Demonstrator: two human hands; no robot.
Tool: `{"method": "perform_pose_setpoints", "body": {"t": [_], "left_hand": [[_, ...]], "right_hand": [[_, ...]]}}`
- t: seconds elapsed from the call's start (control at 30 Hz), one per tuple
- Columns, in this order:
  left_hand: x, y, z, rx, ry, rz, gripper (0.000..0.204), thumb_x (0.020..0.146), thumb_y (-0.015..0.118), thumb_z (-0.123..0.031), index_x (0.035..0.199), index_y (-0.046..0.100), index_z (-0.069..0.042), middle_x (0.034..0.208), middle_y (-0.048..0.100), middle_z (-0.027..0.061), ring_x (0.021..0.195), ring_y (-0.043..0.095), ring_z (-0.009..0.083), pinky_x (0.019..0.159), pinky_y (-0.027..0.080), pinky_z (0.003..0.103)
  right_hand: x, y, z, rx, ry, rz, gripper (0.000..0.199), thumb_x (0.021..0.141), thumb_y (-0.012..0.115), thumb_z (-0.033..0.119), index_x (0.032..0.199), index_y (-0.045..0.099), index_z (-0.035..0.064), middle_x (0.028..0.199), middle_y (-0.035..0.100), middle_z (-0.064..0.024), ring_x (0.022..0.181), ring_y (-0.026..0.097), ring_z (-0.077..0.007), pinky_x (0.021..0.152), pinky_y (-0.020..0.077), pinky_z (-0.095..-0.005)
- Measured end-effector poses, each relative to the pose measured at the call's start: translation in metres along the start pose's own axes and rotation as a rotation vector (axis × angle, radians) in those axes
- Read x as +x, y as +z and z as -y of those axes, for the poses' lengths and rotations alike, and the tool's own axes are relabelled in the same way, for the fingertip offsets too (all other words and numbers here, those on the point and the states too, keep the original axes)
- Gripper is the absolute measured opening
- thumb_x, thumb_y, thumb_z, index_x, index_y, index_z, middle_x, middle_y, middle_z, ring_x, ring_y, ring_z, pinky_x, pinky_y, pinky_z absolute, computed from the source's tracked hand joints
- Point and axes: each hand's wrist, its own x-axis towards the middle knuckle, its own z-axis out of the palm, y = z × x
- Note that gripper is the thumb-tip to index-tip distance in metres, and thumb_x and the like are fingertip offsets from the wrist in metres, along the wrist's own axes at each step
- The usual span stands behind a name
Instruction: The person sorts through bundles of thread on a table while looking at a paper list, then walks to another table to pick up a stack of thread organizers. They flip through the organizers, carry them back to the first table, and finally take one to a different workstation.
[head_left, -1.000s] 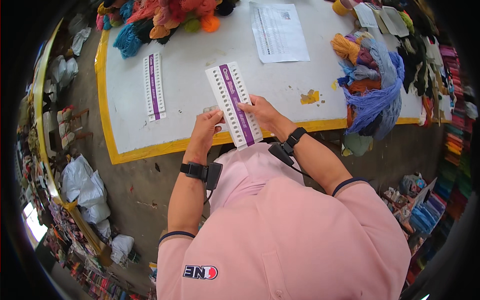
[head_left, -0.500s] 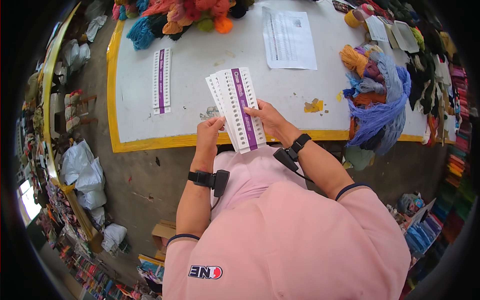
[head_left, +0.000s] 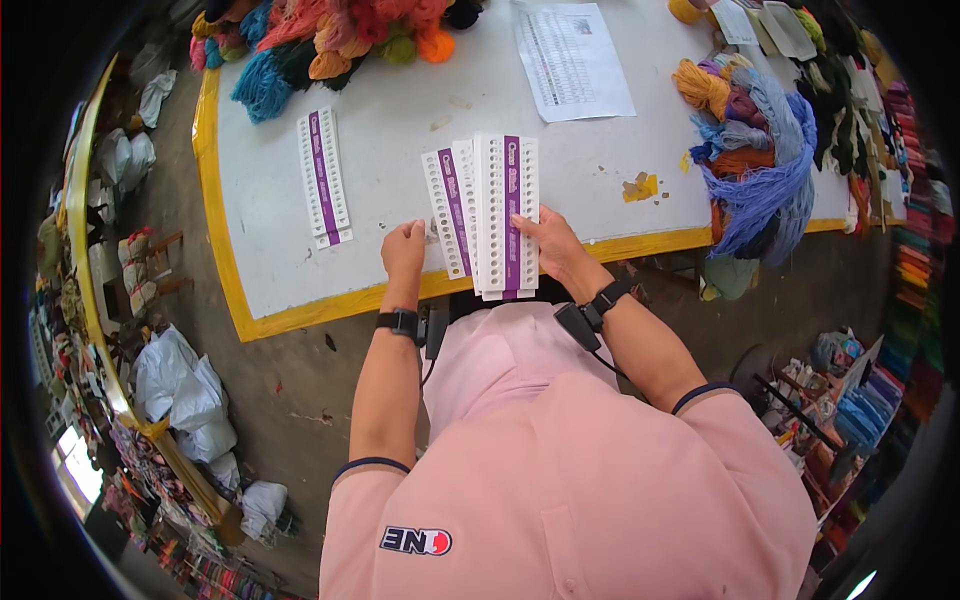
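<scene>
Since the earlier frames the fan of cards has spread wider, its leftmost card now showing a purple band, and the left hand has come off the cards' edge. The cards (head_left: 511, 185) stand fanned in front of the person, over the near edge of the table (head_left: 385, 150). The right hand (head_left: 562, 248) pinches the stack low on its right side, thumb across the front card and the other fingers mostly hidden behind. The left hand (head_left: 404, 252) hangs just beside the left card (head_left: 450, 210), fingers curled in close; I cannot tell whether they grip anything.

To handle the fan well, the right pinch is best kept firm but flat, since these long strips look thin and could bend or slide apart. The lower ends would be kept together, and a single card is best taken by its edge, away from the row of holes.

A second set (head_left: 324, 180) lies farther left, well apart. A printed sheet (head_left: 575, 65) lies beyond the fan; yarn (head_left: 760, 180) heaps at right, and more bundles (head_left: 340, 40) crowd the far left. Nothing blocks the hands, though the strap (head_left: 606, 297) and its cable could catch on the yellow border (head_left: 300, 322).
</scene>
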Motion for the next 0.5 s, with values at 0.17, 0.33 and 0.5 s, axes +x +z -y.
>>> {"method": "perform_pose_setpoints", "body": {"t": [0.17, 0.33, 0.5], "left_hand": [[-0.022, 0.007, -0.043, -0.456, -0.102, 0.602, 0.027, 0.091, 0.062, -0.027, 0.099, 0.072, -0.003, 0.087, 0.069, 0.0013, 0.069, 0.056, 0.0068, 0.062, 0.043, 0.023], [-0.032, 0.005, -0.032, -0.617, -0.138, 0.592, 0.026, 0.093, 0.057, -0.024, 0.099, 0.069, -0.001, 0.09, 0.068, 0.0018, 0.073, 0.059, 0.0071, 0.062, 0.044, 0.021], [-0.04, 0.007, -0.048, -0.551, -0.112, 0.576, 0.022, 0.092, 0.061, -0.021, 0.097, 0.071, -0.002, 0.076, 0.062, -0.002, 0.065, 0.051, 0.0061, 0.055, 0.038, 0.021]], "right_hand": [[0.002, -0.007, -0.008, 0.063, -0.021, 0.009, 0.028, 0.094, 0.057, 0.003, 0.121, 0.052, -0.0035, 0.113, 0.063, -0.0133, 0.097, 0.065, -0.0205, 0.089, 0.0552, -0.0359], [-0.003, 0.001, -0.015, 0.085, -0.048, 0.19, 0.031, 0.095, 0.055, 0.005, 0.125, 0.052, -0.005, 0.117, 0.062, -0.0142, 0.103, 0.064, -0.0233, 0.09, 0.0549, -0.0386], [-0.005, -0.008, -0.016, 0.047, -0.001, 0.004, 0.032, 0.093, 0.058, 0.002, 0.123, 0.054, -0.003, 0.115, 0.063, -0.0122, 0.101, 0.063, -0.0206, 0.088, 0.0536, -0.0362]]}}
